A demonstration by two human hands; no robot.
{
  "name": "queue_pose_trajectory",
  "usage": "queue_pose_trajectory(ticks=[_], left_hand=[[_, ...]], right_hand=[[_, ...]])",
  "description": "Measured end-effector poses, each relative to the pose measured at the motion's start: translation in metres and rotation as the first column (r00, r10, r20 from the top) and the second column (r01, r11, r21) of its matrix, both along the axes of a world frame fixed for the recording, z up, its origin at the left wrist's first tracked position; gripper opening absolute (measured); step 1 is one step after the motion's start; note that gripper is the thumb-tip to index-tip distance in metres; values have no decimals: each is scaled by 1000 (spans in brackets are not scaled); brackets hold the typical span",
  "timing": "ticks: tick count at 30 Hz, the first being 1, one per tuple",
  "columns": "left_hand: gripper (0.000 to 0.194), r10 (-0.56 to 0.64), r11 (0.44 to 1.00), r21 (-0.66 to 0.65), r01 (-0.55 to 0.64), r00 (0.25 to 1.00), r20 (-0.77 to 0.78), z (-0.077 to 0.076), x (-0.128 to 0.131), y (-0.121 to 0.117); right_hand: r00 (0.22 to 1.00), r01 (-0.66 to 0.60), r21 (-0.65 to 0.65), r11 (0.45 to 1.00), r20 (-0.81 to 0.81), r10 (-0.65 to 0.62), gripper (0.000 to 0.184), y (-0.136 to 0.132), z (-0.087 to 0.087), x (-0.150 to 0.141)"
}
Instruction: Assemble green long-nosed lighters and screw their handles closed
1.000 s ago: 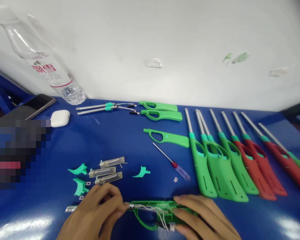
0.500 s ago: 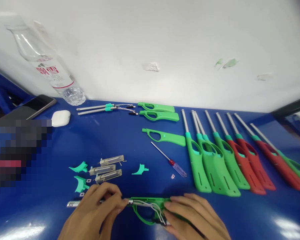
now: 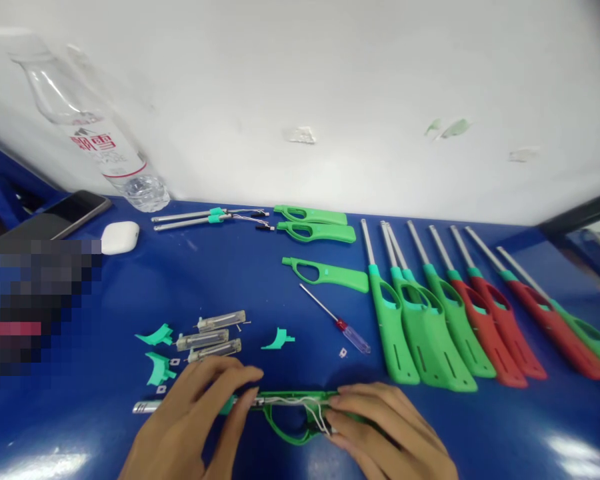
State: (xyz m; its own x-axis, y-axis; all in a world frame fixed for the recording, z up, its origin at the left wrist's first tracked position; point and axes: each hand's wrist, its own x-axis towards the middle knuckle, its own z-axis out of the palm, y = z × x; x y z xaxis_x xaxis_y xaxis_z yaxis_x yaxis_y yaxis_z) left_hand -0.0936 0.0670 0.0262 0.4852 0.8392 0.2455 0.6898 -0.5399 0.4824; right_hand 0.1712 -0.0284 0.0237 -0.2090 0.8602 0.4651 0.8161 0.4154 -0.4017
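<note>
Near the front edge of the table lies an open green lighter handle half, with thin white wires along its top edge. A metal lighter tube with a teal collar meets the handle's left end. My left hand is over this tube, thumb and forefinger at its inner end, other fingers curled. My right hand grips the right part of the handle half, fingertips by the wires; that part is mostly hidden. Beyond lie clear fuel tanks and teal triggers.
Several assembled green and red lighters lie at the right. A screwdriver, green handle halves and two wired tubes lie farther back. A bottle, white case and phone are at the left.
My left forefinger has lifted off the tube's end, showing the teal collar. The wires now lie closer along the handle's top edge. My right hand has barely moved.
</note>
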Motion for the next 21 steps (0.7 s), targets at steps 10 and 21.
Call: queue_pose_trajectory(ticks=[10, 21], left_hand=[[41, -146, 977, 129, 169, 975, -168, 6, 51, 37], [22, -123, 990, -48, 133, 978, 168, 14, 14, -6]], right_hand=[[1000, 12, -13, 1000, -18, -13, 13, -1, -2, 0], [999, 15, -40, 999, -51, -17, 13, -3, 0, -1]])
